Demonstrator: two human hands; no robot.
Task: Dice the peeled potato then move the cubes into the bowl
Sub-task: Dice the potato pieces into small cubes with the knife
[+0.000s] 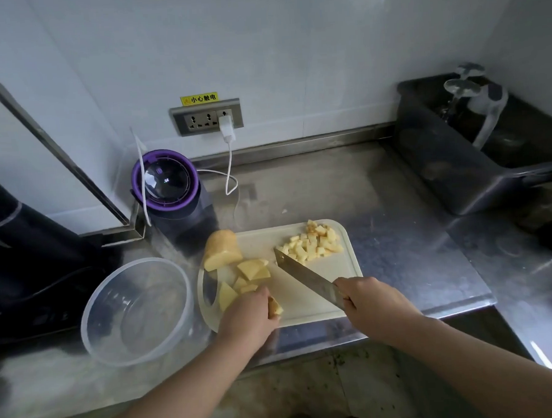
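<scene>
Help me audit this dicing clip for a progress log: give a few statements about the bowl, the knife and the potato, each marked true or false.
1. The clear bowl already holds potato cubes. False: it holds none; the diced cubes lie on the cutting board.
2. The right hand grips the knife. True.
3. The left hand holds a potato piece. True.
4. The large uncut potato chunk sits at the board's right edge. False: it sits at the far left corner, on the bowl's side.
</scene>
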